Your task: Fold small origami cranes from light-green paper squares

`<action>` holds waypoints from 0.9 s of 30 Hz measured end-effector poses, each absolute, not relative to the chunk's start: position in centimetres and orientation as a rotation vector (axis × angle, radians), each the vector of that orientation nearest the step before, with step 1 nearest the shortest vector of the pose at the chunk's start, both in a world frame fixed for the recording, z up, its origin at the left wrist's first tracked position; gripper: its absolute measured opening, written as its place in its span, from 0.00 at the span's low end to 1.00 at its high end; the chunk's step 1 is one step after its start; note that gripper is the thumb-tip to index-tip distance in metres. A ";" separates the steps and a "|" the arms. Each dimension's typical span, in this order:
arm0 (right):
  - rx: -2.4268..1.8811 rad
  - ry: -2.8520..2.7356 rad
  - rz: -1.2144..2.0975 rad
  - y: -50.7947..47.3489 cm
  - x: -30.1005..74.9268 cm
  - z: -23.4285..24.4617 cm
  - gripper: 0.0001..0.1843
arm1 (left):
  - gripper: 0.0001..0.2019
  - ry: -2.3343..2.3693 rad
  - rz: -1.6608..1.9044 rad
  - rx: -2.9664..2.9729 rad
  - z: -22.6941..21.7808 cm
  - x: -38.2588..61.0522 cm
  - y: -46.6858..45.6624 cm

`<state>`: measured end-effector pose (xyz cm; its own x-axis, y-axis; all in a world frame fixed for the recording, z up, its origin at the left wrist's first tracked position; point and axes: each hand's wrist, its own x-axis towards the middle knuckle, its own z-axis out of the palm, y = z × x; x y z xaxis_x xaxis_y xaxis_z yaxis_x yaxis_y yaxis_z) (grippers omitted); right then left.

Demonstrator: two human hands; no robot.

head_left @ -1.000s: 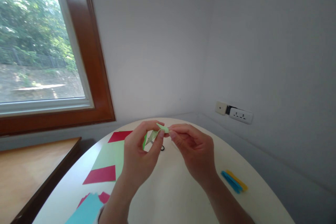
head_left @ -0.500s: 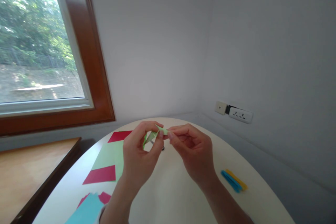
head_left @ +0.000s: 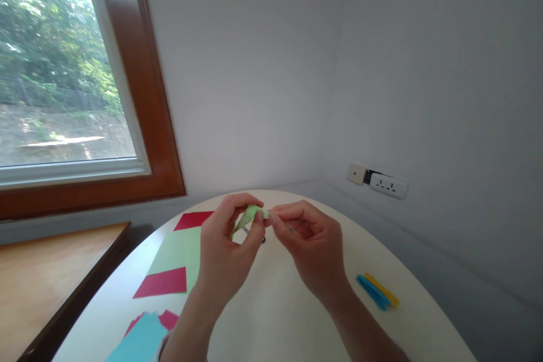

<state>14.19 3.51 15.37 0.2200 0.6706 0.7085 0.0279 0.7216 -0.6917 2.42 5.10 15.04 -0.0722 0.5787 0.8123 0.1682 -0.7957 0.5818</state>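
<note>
Currently: green paper (head_left: 251, 213) pinched between both hands, over far part of tabletop (head_left: 271, 305)

Left hand (head_left: 227, 240): thumb and fingertips closed on the green paper, with a rounded gap between thumb and forefinger lower down. Grips the body of the piece, which bends and tapers down toward the left

Right hand (head_left: 314, 243): thumb and forefinger shut together at the right tip of the same paper, other fingers curled in toward the palm. Fingertips of both hands nearly meet. Small blue fleck (head_left: 292, 231) shows by the right fingers, can't tell what it is

Paper is held up in the air, just short of the tabletop's far edge as seen from here. Exact fold hidden by fingers

Below the hands: small dark ring (head_left: 263, 240), partly behind the left thumb, rest of it covered

Left side of tabletop: pale green sheet (head_left: 173, 251), with one red card (head_left: 193, 220) at its far end and another red card (head_left: 161, 283) at its near end. Closer to the near left edge, blue paper (head_left: 138, 342) overlaps pink paper (head_left: 169, 319)

Near the right edge: blue strips (head_left: 373, 293) lying against a yellow strip (head_left: 384, 289)
</note>
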 end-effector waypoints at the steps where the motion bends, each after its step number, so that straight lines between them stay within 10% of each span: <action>1: -0.657 -1.291 0.493 3.5 14.2 15.3 0.04 | 0.07 0.827 1.921 1.914 15.1 2.4 5.1; 27: -0.919 -1.661 0.286 4.0 15.1 15.3 0.05 | 0.08 1.202 1.313 2.306 16.8 0.8 4.5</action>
